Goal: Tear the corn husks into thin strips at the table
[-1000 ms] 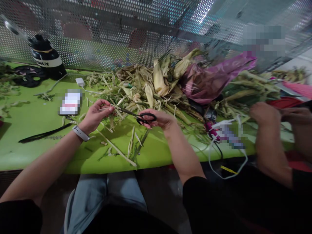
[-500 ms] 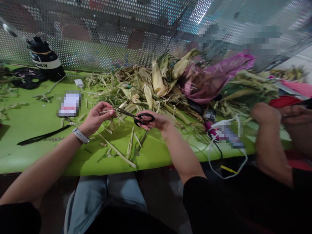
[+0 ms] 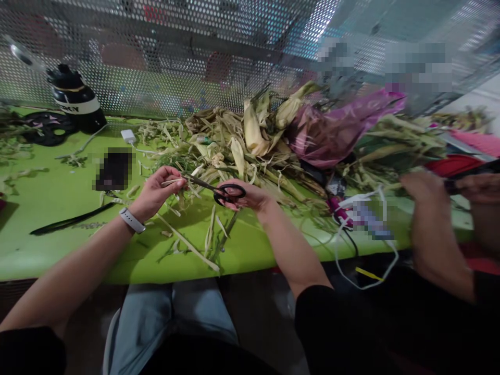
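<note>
My left hand (image 3: pixel 153 194), a pale watch band at the wrist, pinches a thin pale strip of husk (image 3: pixel 171 182) between thumb and fingers. Opposite it, my right hand (image 3: pixel 253 197) grips black-handled scissors (image 3: pixel 213 188), fingers in the loops. The blades point left, their tips at the left fingertips; whether they touch the strip is too small to tell. Behind both hands lies a heap of dried corn husks (image 3: pixel 253 134). Loose cut strips (image 3: pixel 189 243) are scattered on the green tabletop (image 3: pixel 250 255) in front.
A phone (image 3: pixel 114 169), a black strap (image 3: pixel 72 219) and a dark bottle (image 3: pixel 76 99) are on the left. Right of the heap sit a pink plastic bag (image 3: pixel 324 133) and a white cable (image 3: pixel 339 260) hanging over the edge. Another person's hands (image 3: pixel 424 186) work at far right.
The phone's screen has gone from lit to dark. My hands and the scissors keep nearly the same pose. At far right, the other person's hands have shifted slightly.
</note>
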Action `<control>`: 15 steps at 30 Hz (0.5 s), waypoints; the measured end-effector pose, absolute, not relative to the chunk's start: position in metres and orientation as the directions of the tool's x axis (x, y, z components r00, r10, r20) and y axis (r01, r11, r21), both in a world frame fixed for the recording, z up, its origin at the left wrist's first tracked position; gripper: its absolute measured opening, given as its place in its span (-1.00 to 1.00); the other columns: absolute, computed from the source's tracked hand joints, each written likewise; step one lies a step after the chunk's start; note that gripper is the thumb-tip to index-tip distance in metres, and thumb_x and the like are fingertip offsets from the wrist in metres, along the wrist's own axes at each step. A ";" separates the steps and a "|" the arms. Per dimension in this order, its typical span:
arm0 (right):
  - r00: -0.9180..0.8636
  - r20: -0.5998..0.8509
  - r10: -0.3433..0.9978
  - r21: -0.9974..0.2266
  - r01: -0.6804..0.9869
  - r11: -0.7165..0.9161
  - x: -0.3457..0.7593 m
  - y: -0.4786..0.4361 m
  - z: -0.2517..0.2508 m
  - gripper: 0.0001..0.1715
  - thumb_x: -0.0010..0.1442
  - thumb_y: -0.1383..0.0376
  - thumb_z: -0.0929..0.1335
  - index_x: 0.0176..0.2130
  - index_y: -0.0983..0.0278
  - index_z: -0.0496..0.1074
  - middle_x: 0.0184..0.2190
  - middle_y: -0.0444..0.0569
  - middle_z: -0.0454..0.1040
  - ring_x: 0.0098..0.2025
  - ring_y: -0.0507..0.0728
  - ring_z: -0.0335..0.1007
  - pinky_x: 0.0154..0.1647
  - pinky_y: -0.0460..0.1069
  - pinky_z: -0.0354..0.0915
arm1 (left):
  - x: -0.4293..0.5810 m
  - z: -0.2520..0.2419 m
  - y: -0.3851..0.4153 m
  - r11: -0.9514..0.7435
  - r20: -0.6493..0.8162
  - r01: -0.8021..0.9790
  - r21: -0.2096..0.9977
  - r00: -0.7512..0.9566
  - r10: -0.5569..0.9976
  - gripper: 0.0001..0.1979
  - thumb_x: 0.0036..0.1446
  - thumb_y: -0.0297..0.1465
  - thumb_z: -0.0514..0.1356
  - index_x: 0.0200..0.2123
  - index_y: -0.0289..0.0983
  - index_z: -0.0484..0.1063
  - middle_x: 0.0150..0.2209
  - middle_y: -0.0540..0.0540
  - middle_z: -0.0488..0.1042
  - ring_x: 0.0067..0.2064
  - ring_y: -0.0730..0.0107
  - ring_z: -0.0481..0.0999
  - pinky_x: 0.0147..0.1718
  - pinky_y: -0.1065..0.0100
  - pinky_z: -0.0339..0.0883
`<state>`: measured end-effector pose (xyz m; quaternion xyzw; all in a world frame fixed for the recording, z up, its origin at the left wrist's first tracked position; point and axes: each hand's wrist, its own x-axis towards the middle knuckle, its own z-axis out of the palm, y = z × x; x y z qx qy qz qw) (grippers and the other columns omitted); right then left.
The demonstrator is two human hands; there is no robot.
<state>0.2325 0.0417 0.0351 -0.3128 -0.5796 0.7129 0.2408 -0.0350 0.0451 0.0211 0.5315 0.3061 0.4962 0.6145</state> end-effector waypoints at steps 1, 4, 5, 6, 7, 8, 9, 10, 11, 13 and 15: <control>-0.690 -0.170 0.703 -0.979 0.036 -0.202 0.231 0.041 0.036 -0.44 -0.06 -0.04 0.50 -0.38 0.38 0.39 -0.58 -0.15 0.45 -0.73 -0.12 0.21 -0.82 -0.21 0.00 | -0.035 0.021 0.045 -0.059 0.151 -0.283 0.957 0.315 0.937 -0.63 -0.07 -0.31 0.47 -0.25 -0.28 0.41 -0.37 0.00 0.52 -0.37 0.53 0.51 -0.42 0.52 0.33; -0.701 -0.192 0.687 -0.981 0.115 -0.157 0.230 0.039 0.039 -0.53 0.00 0.02 0.49 -0.40 0.36 0.37 -0.67 -0.21 0.38 -0.76 -0.14 0.13 -0.82 -0.23 -0.10 | -0.035 0.022 0.045 -0.064 0.154 -0.295 0.953 0.294 0.943 -0.63 -0.08 -0.30 0.47 -0.26 -0.27 0.42 -0.38 0.01 0.52 -0.39 0.54 0.49 -0.42 0.51 0.34; -0.700 -0.196 0.687 -0.981 0.137 -0.140 0.232 0.039 0.039 -0.54 0.00 0.03 0.49 -0.41 0.35 0.36 -0.69 -0.22 0.37 -0.76 -0.14 0.12 -0.81 -0.23 -0.11 | -0.034 0.023 0.045 -0.064 0.153 -0.300 0.952 0.281 0.947 -0.63 -0.09 -0.30 0.48 -0.27 -0.26 0.42 -0.39 0.01 0.51 -0.39 0.54 0.49 -0.43 0.51 0.33; -0.692 -0.191 0.696 -0.981 0.147 -0.123 0.235 0.039 0.039 -0.54 0.00 0.03 0.49 -0.41 0.33 0.35 -0.69 -0.22 0.36 -0.76 -0.13 0.12 -0.81 -0.22 -0.11 | -0.034 0.024 0.044 -0.064 0.149 -0.304 0.950 0.265 0.953 -0.63 -0.09 -0.30 0.48 -0.29 -0.26 0.41 -0.39 0.02 0.51 -0.40 0.54 0.48 -0.44 0.51 0.32; -0.676 -0.181 0.714 -0.983 0.149 -0.107 0.239 0.040 0.039 -0.53 -0.02 0.02 0.50 -0.41 0.32 0.34 -0.68 -0.22 0.37 -0.75 -0.12 0.12 -0.80 -0.21 -0.10 | -0.033 0.025 0.044 -0.061 0.142 -0.306 0.950 0.247 0.959 -0.63 -0.10 -0.30 0.48 -0.30 -0.26 0.41 -0.40 0.02 0.51 -0.40 0.54 0.48 -0.45 0.52 0.32; -0.653 -0.165 0.739 -0.985 0.148 -0.089 0.245 0.042 0.038 -0.52 -0.04 0.01 0.51 -0.39 0.32 0.34 -0.66 -0.21 0.39 -0.74 -0.12 0.13 -0.79 -0.20 -0.08 | -0.033 0.027 0.043 -0.059 0.133 -0.312 0.948 0.224 0.965 -0.63 -0.11 -0.29 0.49 -0.31 -0.26 0.40 -0.39 0.02 0.51 -0.40 0.54 0.48 -0.45 0.52 0.31; -0.616 -0.144 0.774 -0.987 0.142 -0.071 0.251 0.045 0.038 -0.51 -0.04 -0.01 0.50 -0.37 0.31 0.35 -0.64 -0.21 0.40 -0.74 -0.12 0.11 -0.79 -0.20 -0.09 | -0.033 0.028 0.043 -0.056 0.126 -0.322 0.945 0.201 0.971 -0.62 -0.12 -0.29 0.49 -0.31 -0.26 0.40 -0.39 0.03 0.51 -0.39 0.54 0.49 -0.45 0.52 0.31; -0.568 -0.125 0.814 -0.988 0.144 -0.051 0.256 0.048 0.037 -0.49 -0.05 -0.04 0.50 -0.37 0.30 0.35 -0.64 -0.20 0.40 -0.74 -0.12 0.08 -0.78 -0.18 -0.10 | -0.033 0.029 0.042 -0.055 0.123 -0.341 0.939 0.182 0.976 -0.60 -0.13 -0.29 0.49 -0.31 -0.26 0.39 -0.38 0.03 0.52 -0.37 0.54 0.50 -0.44 0.53 0.32; -0.507 -0.107 0.855 -0.986 0.162 -0.027 0.261 0.052 0.036 -0.49 -0.04 -0.05 0.48 -0.36 0.30 0.35 -0.63 -0.19 0.40 -0.73 -0.11 0.07 -0.77 -0.17 -0.09 | -0.033 0.031 0.042 -0.058 0.127 -0.368 0.928 0.166 0.978 -0.59 -0.15 -0.29 0.50 -0.29 -0.25 0.39 -0.36 0.03 0.53 -0.35 0.54 0.51 -0.42 0.53 0.33; -0.349 -0.097 0.932 -0.952 0.306 0.016 0.264 0.059 0.033 -0.53 0.00 -0.04 0.46 -0.35 0.28 0.35 -0.58 -0.16 0.45 -0.70 -0.09 0.09 -0.72 -0.15 -0.03 | -0.034 0.033 0.039 -0.053 0.136 -0.411 0.910 0.177 0.975 -0.57 -0.16 -0.29 0.50 -0.26 -0.25 0.40 -0.35 0.04 0.54 -0.34 0.54 0.53 -0.40 0.52 0.34; -0.204 -0.074 0.976 -0.781 0.621 0.070 0.258 0.062 0.029 -0.62 0.01 0.04 0.46 -0.36 0.28 0.40 -0.50 -0.11 0.49 -0.59 -0.03 0.23 -0.61 -0.12 0.10 | -0.034 0.034 0.036 -0.032 0.146 -0.425 0.904 0.238 0.960 -0.58 -0.14 -0.29 0.50 -0.26 -0.26 0.41 -0.37 0.03 0.53 -0.36 0.54 0.53 -0.42 0.52 0.33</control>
